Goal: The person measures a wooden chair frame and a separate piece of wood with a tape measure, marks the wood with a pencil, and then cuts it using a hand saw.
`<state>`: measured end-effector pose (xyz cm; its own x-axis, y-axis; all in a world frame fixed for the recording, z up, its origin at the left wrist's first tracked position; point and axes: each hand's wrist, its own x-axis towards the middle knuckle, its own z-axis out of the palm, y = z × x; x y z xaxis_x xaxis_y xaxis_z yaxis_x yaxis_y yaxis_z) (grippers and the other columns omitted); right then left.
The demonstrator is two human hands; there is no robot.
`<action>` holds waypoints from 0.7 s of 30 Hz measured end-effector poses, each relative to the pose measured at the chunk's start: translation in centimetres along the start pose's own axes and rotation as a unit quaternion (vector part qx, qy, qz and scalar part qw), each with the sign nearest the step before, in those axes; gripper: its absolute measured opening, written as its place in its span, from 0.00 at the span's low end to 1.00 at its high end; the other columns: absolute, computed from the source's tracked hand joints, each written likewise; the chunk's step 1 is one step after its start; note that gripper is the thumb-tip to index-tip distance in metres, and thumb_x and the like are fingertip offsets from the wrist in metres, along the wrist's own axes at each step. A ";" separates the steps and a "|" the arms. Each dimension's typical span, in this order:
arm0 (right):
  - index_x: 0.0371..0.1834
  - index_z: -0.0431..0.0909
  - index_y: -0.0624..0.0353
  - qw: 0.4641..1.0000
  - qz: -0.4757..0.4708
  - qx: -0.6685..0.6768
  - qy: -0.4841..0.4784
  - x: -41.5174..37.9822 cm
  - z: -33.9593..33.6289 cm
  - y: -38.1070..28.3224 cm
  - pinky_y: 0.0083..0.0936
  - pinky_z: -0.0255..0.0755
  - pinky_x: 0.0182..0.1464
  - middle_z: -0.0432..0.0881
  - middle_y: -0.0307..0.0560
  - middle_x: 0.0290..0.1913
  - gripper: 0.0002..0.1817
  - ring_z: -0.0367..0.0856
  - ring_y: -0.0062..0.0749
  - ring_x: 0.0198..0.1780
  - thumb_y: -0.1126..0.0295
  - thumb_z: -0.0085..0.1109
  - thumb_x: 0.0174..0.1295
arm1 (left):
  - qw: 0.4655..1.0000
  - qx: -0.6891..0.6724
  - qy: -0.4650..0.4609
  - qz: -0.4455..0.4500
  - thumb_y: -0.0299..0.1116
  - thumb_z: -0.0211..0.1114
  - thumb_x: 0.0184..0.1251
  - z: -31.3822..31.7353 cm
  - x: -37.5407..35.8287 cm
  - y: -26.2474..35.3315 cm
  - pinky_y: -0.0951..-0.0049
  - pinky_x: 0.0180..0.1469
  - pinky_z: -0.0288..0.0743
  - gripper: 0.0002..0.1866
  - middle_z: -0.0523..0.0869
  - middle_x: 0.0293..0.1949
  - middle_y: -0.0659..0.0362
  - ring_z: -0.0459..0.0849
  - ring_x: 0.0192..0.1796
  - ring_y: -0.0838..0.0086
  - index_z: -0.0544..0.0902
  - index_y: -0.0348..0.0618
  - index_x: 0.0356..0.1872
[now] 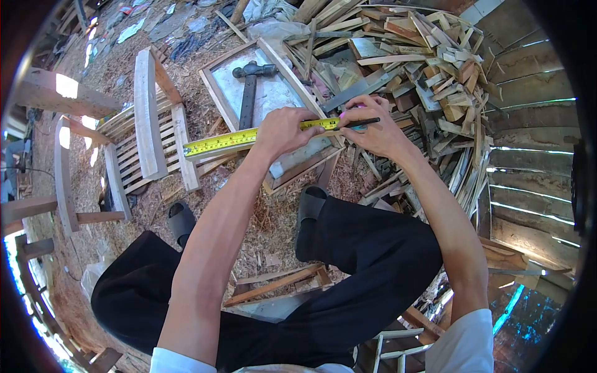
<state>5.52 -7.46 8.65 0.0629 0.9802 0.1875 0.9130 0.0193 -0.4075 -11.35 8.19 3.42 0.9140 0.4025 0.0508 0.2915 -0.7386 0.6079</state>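
Observation:
A yellow tape measure (224,142) is stretched out in front of me, its blade lying along a pale wooden strip (214,151). My left hand (285,132) is closed around the blade and the strip near the middle, thumb on top. At the blade's right end, my right hand (376,129) grips a dark pencil-like marking tool (365,123), its tip pointing at the tape. Something pink and teal shows between the right fingers, partly hidden by them. Beneath the hands, a wooden frame (297,74) with a pale panel lies on the ground, with a hammer (250,87) on it.
A slatted wooden chair-like piece (149,118) stands at the left. Scrap wood (429,56) is heaped at the upper right, beside a plank wall (535,161). A handsaw blade (360,88) rests by the heap. Wood shavings cover the floor around my sandals (309,208).

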 end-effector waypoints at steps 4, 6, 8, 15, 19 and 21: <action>0.36 0.83 0.46 1.000 0.015 0.000 -0.005 -0.1 0.1 0.2 0.38 0.53 0.64 0.77 0.38 0.47 0.11 0.73 0.30 0.56 0.70 0.72 0.48 | 1.000 -0.002 0.011 0.010 0.51 0.67 0.57 0.1 0.0 -0.2 0.60 0.40 0.77 0.19 0.88 0.33 0.52 0.85 0.35 0.57 0.88 0.49 0.39; 0.36 0.82 0.46 1.000 -0.006 -0.008 -0.002 0.0 0.3 0.2 0.39 0.53 0.65 0.77 0.38 0.48 0.11 0.73 0.30 0.56 0.70 0.71 0.48 | 1.000 -0.007 0.015 0.011 0.52 0.67 0.57 0.1 -0.1 -0.2 0.60 0.40 0.77 0.19 0.87 0.32 0.52 0.85 0.35 0.56 0.88 0.49 0.39; 0.36 0.82 0.47 1.000 0.012 -0.006 -0.014 0.0 0.0 0.1 0.39 0.52 0.65 0.77 0.38 0.48 0.11 0.73 0.30 0.57 0.69 0.71 0.49 | 1.000 -0.009 0.012 0.008 0.52 0.67 0.57 0.1 -0.1 -0.2 0.60 0.40 0.77 0.19 0.87 0.32 0.52 0.85 0.35 0.56 0.88 0.49 0.39; 0.36 0.82 0.47 0.999 0.039 -0.002 -0.035 0.2 -0.2 0.0 0.39 0.53 0.64 0.76 0.37 0.48 0.10 0.73 0.30 0.57 0.69 0.70 0.50 | 1.000 -0.009 0.009 0.006 0.52 0.67 0.57 -0.1 -0.1 0.0 0.59 0.40 0.77 0.19 0.87 0.32 0.52 0.85 0.35 0.56 0.88 0.49 0.39; 0.35 0.82 0.48 1.000 -0.002 -0.013 -0.002 0.0 0.0 0.1 0.38 0.53 0.64 0.77 0.38 0.48 0.10 0.73 0.30 0.56 0.69 0.71 0.49 | 1.000 -0.009 0.002 -0.001 0.52 0.67 0.57 0.1 0.0 -0.2 0.59 0.41 0.77 0.19 0.87 0.32 0.52 0.85 0.36 0.56 0.88 0.49 0.40; 0.36 0.82 0.48 1.000 0.003 -0.013 -0.026 0.1 0.0 0.3 0.38 0.54 0.64 0.77 0.38 0.47 0.10 0.73 0.30 0.56 0.69 0.70 0.49 | 1.000 -0.008 0.007 0.004 0.52 0.67 0.56 0.1 0.0 -0.2 0.59 0.41 0.77 0.19 0.87 0.32 0.52 0.85 0.36 0.56 0.88 0.49 0.40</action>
<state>5.82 -7.33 8.55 0.0473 0.9892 0.1389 0.9226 0.0100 -0.3856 -11.37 8.31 3.18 0.9124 0.4039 0.0666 0.2792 -0.7331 0.6201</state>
